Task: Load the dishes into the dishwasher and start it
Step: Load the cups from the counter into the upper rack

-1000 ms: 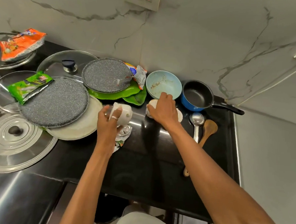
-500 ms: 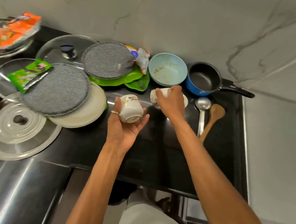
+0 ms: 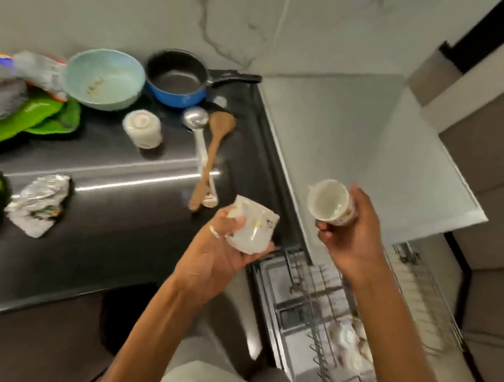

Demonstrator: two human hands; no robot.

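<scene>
My left hand (image 3: 221, 255) grips a white patterned cup (image 3: 253, 230) lying on its side above the counter's right edge. My right hand (image 3: 352, 240) holds a second white cup (image 3: 329, 202), its mouth facing me, over the open dishwasher. The pulled-out wire rack (image 3: 321, 299) lies below both hands, with a white cup (image 3: 348, 342) in it. A third white cup (image 3: 143, 126) stands upside down on the black counter (image 3: 119, 242). Beside it lie a steel ladle (image 3: 197, 123) and a wooden spoon (image 3: 215, 148). At the back stand a light blue bowl (image 3: 103, 78) and a blue saucepan (image 3: 176, 78).
Crumpled foil (image 3: 40, 203) lies at the counter's left. Green plates (image 3: 30, 115) and a snack packet (image 3: 38, 68) crowd the back left corner. A white marble slab (image 3: 363, 155) slopes down to the right of the counter, above the dishwasher.
Both hands lifted a cup off the counter and swung right, over the open dishwasher. My view turned right with them, so the plates and lids left the frame.
</scene>
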